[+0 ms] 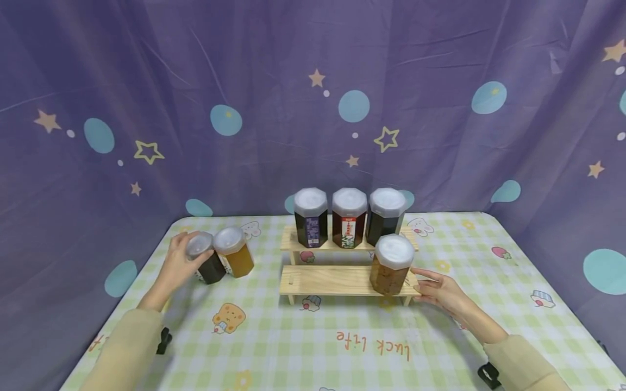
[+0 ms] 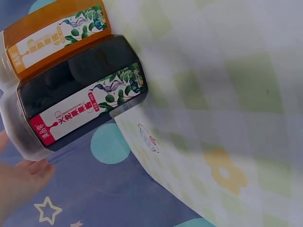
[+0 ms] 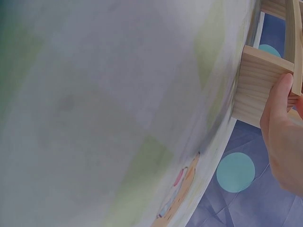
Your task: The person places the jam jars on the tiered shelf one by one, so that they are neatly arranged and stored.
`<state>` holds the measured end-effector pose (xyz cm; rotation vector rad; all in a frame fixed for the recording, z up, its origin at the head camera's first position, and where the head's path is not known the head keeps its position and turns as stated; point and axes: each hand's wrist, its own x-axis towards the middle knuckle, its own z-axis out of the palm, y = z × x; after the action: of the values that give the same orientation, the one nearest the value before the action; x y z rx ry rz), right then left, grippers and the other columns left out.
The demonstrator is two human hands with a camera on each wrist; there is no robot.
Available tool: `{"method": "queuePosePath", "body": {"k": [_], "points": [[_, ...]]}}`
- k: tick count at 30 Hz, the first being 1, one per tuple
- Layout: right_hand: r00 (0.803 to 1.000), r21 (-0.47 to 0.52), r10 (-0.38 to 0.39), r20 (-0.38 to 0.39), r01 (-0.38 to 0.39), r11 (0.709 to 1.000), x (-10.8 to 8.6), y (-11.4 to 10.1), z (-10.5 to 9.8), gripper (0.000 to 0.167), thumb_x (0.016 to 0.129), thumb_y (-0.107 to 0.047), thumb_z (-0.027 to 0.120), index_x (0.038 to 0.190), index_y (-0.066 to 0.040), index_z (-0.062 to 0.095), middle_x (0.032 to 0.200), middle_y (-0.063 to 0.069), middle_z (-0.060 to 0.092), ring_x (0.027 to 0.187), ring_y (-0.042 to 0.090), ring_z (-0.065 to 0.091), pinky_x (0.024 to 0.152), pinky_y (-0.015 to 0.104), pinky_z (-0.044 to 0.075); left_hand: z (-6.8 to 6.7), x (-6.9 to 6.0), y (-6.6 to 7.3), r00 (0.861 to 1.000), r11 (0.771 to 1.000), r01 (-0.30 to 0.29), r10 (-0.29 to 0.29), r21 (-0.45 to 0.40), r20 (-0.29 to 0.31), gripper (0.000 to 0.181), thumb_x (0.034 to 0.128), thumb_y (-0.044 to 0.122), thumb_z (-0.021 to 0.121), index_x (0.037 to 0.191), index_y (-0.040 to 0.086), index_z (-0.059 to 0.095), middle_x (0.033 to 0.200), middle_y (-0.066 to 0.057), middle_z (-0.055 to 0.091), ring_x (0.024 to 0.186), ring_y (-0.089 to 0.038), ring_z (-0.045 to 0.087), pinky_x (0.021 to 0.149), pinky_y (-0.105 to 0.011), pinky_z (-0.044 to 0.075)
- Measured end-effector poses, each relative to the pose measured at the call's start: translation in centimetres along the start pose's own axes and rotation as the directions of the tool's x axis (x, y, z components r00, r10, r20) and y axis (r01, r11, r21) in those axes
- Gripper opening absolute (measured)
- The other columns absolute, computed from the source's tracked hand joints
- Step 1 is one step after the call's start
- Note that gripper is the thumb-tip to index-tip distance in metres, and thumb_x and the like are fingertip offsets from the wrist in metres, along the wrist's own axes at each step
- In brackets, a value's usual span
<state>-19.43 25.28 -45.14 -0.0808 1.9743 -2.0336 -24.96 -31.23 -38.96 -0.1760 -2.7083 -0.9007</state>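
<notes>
On the left, my left hand (image 1: 179, 263) grips a dark jar (image 1: 212, 270) around its whitish lid. The jar stands slightly tilted in the head view, right against an amber jar (image 1: 239, 261). Its label (image 2: 90, 104) with red and green print faces the left wrist camera. My right hand (image 1: 442, 294) pinches the right end of a two-tier wooden shelf (image 1: 323, 279), its thumb on the wood in the right wrist view. An amber-brown jar (image 1: 389, 271) stands on the lower tier's right end. Three dark jars line the upper tier, the middle one (image 1: 348, 225) with a red-and-white label.
A checked tablecloth (image 1: 293, 347) with cartoon prints covers the table. Behind it hangs a purple curtain (image 1: 274, 130) with stars and blue spots. The lower tier's left part shows bare wood.
</notes>
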Motion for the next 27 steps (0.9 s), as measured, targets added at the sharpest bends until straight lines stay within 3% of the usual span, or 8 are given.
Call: {"method": "queuePosePath", "body": {"k": [12, 17, 22, 27], "points": [[1.000, 0.009, -0.011, -0.002, 0.011, 1.000, 0.0, 0.0, 0.0, 0.056, 0.087, -0.001, 0.052, 0.134, 0.012, 0.024, 0.094, 0.001, 0.062, 0.083, 0.010, 0.060, 0.080, 0.037, 0.048, 0.9, -0.2, -0.9, 0.999, 0.995, 0.018, -0.023, -0.100, -0.049, 0.063, 0.0812, 0.025, 0.063, 0.130, -0.002, 0.035, 0.133, -0.035, 0.012, 0.118, -0.053, 0.021, 0.088, -0.066, 0.022], [1.000, 0.005, -0.020, -0.001, 0.020, 1.000, -0.1, -0.1, 0.1, 0.056, 0.088, -0.001, 0.051, 0.134, 0.012, 0.023, 0.097, 0.001, 0.062, 0.084, 0.010, 0.060, 0.080, 0.037, 0.048, 1.1, -0.4, -1.3, 0.997, 0.989, 0.038, -0.048, -0.141, -0.067, 0.063, 0.0808, 0.026, 0.064, 0.130, -0.001, 0.036, 0.132, -0.034, 0.014, 0.115, -0.052, 0.025, 0.085, -0.064, 0.027], [1.000, -0.005, -0.025, -0.010, 0.025, 1.000, -0.2, -0.2, 0.2, 0.056, 0.088, -0.002, 0.051, 0.133, 0.013, 0.023, 0.098, 0.000, 0.061, 0.084, 0.009, 0.060, 0.079, 0.037, 0.049, 1.5, -0.6, -1.5, 0.994, 0.985, 0.051, -0.065, -0.163, -0.084, 0.063, 0.0799, 0.027, 0.066, 0.131, 0.002, 0.037, 0.130, -0.032, 0.020, 0.106, -0.046, 0.035, 0.078, -0.054, 0.037], [1.000, -0.006, -0.020, -0.013, 0.020, 1.000, -0.2, -0.2, 0.2, 0.055, 0.088, -0.002, 0.051, 0.133, 0.012, 0.024, 0.098, 0.001, 0.061, 0.084, 0.009, 0.060, 0.080, 0.038, 0.048, 1.7, -0.7, -1.6, 0.989, 0.985, 0.073, -0.091, -0.154, -0.114, 0.065, 0.0774, 0.027, 0.068, 0.130, 0.004, 0.040, 0.125, -0.031, 0.027, 0.098, -0.038, 0.040, 0.071, -0.037, 0.039]]}}
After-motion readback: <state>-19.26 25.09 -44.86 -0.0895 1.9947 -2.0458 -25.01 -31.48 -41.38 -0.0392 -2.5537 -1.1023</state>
